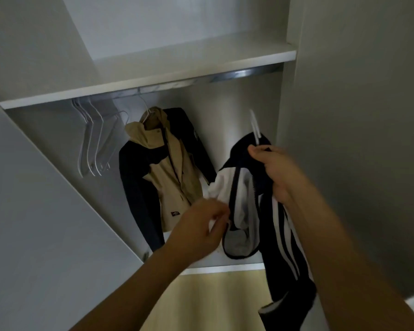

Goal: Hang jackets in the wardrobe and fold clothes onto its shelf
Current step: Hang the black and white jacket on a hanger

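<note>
Right hand: fingers curled round the collar of a navy-and-white jacket together with the neck of a white hanger, whose hook sticks up above the fist. Left hand: fingers bent, pinching the white front edge of the same jacket lower down; blurred, so the exact hold is hard to make out.

Jacket: held up in front of the wardrobe's right side, below the rail and not on it. White stripes run down the dark sleeve that hangs under the right forearm. No wording legible.

Tan jacket: tan body with navy sleeves, hanging from the rail on a white hanger, left of the held jacket and just beside it. Small dark label near the hem and a patch on one sleeve; neither can be read.

Spare hangers: a cluster of white ones on the rail at the far left, bare.

Shelf: white board directly above the rail.

Door: grey panel close on the right, beside the right forearm.
</note>
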Available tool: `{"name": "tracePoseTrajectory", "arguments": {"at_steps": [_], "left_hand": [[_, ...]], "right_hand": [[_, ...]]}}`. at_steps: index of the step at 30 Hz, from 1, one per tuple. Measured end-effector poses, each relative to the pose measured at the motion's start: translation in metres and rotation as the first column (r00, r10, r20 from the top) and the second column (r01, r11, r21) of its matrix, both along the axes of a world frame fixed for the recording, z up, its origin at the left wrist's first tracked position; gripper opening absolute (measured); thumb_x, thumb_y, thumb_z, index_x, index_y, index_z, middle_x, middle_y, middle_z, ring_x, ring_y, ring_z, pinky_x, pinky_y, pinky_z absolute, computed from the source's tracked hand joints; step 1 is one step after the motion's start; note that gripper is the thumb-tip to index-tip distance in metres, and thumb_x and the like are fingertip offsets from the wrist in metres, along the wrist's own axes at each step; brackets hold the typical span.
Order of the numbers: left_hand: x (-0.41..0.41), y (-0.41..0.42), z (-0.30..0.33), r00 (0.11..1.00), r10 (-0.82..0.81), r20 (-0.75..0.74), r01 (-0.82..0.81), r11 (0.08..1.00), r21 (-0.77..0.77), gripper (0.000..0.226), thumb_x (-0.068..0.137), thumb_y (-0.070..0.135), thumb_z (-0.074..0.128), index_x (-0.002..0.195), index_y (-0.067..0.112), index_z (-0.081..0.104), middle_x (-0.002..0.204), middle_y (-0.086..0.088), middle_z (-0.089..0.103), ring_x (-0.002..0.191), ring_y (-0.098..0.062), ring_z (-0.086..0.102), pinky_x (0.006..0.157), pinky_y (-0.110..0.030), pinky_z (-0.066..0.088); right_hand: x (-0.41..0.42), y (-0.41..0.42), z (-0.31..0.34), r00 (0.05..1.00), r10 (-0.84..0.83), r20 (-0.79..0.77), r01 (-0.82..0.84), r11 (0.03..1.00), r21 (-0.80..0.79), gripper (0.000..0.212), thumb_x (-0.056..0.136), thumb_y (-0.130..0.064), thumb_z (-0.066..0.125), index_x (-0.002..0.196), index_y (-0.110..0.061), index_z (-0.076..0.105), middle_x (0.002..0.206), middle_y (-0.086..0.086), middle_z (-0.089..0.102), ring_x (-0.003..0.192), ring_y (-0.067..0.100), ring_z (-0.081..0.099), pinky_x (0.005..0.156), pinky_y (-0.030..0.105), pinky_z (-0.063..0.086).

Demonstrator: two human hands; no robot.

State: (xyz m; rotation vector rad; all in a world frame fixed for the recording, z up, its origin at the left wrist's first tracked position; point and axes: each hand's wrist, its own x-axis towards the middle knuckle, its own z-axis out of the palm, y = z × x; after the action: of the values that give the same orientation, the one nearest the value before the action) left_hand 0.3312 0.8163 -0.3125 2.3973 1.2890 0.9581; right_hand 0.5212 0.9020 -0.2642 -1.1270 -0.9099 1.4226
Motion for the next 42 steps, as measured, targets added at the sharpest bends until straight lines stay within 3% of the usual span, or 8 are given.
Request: {"name": "tracePoseTrajectory", "arguments": {"at_steps": [3,5,8,12,16,23,31,42], "left_hand": [[0.019,0.027,0.018,0.978,0.207,-0.03,-0.206,0.926,-0.316,0.027,0.093,0.039,0.057,0.096,0.012,0.058,0.089,0.003,0.06,0.077,-0.007,0.056,0.069,-0.024,0.048],[0.026,0.039,0.027,0.971,0.236,-0.035,-0.224,0.847,-0.482,0.033,0.095,0.031,0.055,0.087,-0.001,0.06,0.077,-0.007,0.063,0.068,-0.016,0.059,0.071,-0.038,0.052],[0.024,0.05,0.036,0.836,0.423,0.349,-0.078,0.722,-0.688,0.023,0.094,0.014,0.057,0.077,-0.001,0.063,0.062,-0.012,0.065,0.051,-0.019,0.062,0.057,-0.034,0.055],[0.023,0.055,0.046,0.533,0.617,0.579,0.065,0.653,-0.755,0.017,0.093,0.012,0.06,0.091,-0.005,0.063,0.072,-0.019,0.068,0.056,-0.025,0.067,0.062,-0.036,0.06],[0.026,0.059,0.052,0.452,0.632,0.63,0.059,0.683,-0.728,0.024,0.094,0.015,0.061,0.097,-0.008,0.065,0.075,-0.02,0.071,0.064,-0.026,0.069,0.061,-0.032,0.06],[0.027,0.061,0.05,0.453,0.627,0.633,0.037,0.697,-0.717,0.024,0.094,0.019,0.061,0.095,-0.004,0.068,0.078,-0.018,0.073,0.061,-0.021,0.069,0.056,-0.027,0.056],[0.025,0.058,0.044,0.525,0.623,0.58,-0.052,0.703,-0.709,0.028,0.092,0.025,0.063,0.098,-0.001,0.071,0.094,-0.018,0.073,0.076,-0.019,0.064,0.067,-0.027,0.05],[0.027,0.054,0.042,0.525,0.622,0.582,-0.069,0.712,-0.699,0.021,0.092,0.024,0.064,0.085,0.005,0.071,0.087,-0.016,0.072,0.073,-0.019,0.063,0.067,-0.027,0.049]], "right_hand": [[-0.016,-0.003,0.003,0.999,0.049,0.004,-0.049,0.998,0.028,0.018,0.088,-0.025,0.068,0.072,-0.016,0.069,0.075,0.005,0.074,0.069,0.019,0.07,0.066,0.031,0.056],[-0.018,-0.002,0.002,0.999,0.036,-0.017,-0.035,0.999,0.024,0.018,0.088,-0.031,0.068,0.079,-0.016,0.071,0.08,0.007,0.074,0.075,0.022,0.071,0.07,0.033,0.057],[-0.006,0.001,-0.007,0.99,-0.102,0.102,0.097,0.994,0.052,0.024,0.089,-0.041,0.064,0.083,-0.019,0.073,0.094,0.006,0.073,0.086,0.019,0.07,0.076,0.029,0.055],[0.001,-0.012,-0.036,0.933,-0.186,0.308,0.152,0.98,0.13,0.025,0.093,-0.028,0.062,0.072,-0.018,0.072,0.117,0.012,0.059,0.095,0.019,0.063,0.089,0.029,0.05],[-0.01,-0.035,-0.056,0.905,-0.064,0.421,0.009,0.992,0.129,0.024,0.085,-0.036,0.069,0.066,-0.023,0.069,0.105,-0.004,0.042,0.084,-0.005,0.056,0.079,0.012,0.04],[-0.012,-0.038,-0.063,0.884,-0.055,0.463,-0.036,0.982,0.185,0.013,0.077,-0.036,0.077,0.081,-0.026,0.069,0.104,-0.017,0.034,0.083,-0.023,0.048,0.068,-0.009,0.033],[-0.02,-0.037,-0.057,0.912,0.039,0.408,-0.09,0.99,0.107,0.018,0.086,-0.041,0.065,0.099,-0.028,0.067,0.112,-0.007,0.036,0.093,-0.004,0.052,0.067,-0.002,0.037],[-0.019,-0.041,-0.061,0.953,0.071,0.295,-0.1,0.992,0.082,0.007,0.087,-0.035,0.067,0.086,-0.028,0.068,0.114,-0.004,0.039,0.097,0.001,0.054,0.075,0.008,0.04]]}}
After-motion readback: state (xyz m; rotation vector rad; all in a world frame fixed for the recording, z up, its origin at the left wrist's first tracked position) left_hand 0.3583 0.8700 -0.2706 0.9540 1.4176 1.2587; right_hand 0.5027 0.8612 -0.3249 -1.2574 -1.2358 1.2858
